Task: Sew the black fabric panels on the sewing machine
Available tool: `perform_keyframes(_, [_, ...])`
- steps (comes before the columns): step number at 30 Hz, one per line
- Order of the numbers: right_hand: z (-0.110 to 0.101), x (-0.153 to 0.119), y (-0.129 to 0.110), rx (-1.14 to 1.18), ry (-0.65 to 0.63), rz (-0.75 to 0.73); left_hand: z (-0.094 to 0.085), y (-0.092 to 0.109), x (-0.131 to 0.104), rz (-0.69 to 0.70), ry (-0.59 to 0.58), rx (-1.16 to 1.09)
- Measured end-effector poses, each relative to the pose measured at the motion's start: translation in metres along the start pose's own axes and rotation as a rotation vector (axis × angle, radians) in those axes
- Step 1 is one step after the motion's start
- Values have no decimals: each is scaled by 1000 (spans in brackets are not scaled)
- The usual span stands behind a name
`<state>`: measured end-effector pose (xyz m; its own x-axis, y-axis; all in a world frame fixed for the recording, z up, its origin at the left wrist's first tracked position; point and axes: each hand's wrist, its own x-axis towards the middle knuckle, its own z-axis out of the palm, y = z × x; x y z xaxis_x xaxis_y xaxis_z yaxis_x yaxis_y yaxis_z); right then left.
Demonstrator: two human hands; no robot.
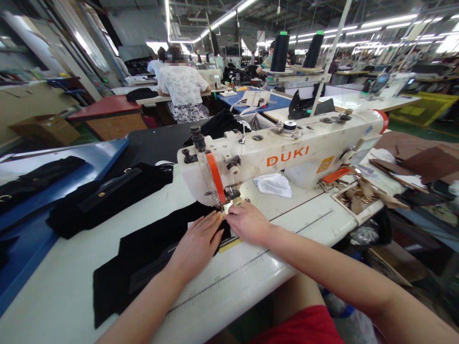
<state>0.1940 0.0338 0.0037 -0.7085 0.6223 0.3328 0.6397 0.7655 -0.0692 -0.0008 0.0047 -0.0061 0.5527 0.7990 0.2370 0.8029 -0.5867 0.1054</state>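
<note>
- The left hand (197,239) lies on the black cloth (154,243), with its fingers stretched forward to the needle area; it is not closed in a grasp, it rests flat on top.
- The right hand (247,222) is bent at the fingers, just beside the left fingertips and close under the head of the sewing machine (287,148). I cannot tell if it pinches something, because the fingertips are partly hidden.
- The black cloth is spread on the white table (304,229), from the needle area out to the left and toward the person. A small white tag (190,224) shows on it, near the left hand.
- The sewing machine is white, with orange letters on its arm and an orange strip (215,177) at its head.
- A stack of white paper pieces (273,185) lies under the machine arm, behind the right hand.
- At the right end of the table, a tray (353,203) holds brown straps and metal parts.
- A printed ruler line (218,278) runs along the front part of the table.
- To the left, a black bundle (111,196) with a gold-colored fitting lies apart from the black cloth, near a blue surface (32,267).
- Behind the machine stand two dark thread cones (280,52) with green tops.
- Farther back, a person in a white patterned shirt (181,83) sits, seen from behind.
</note>
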Motion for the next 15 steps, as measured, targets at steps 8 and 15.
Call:
perform_keyframes(8, [1, -1, 0, -2, 4, 1, 0, 1, 0, -16, 16, -34])
perform_keyframes(15, [4, -4, -1, -3, 11, -21, -1, 3, -1, -27, -3, 10])
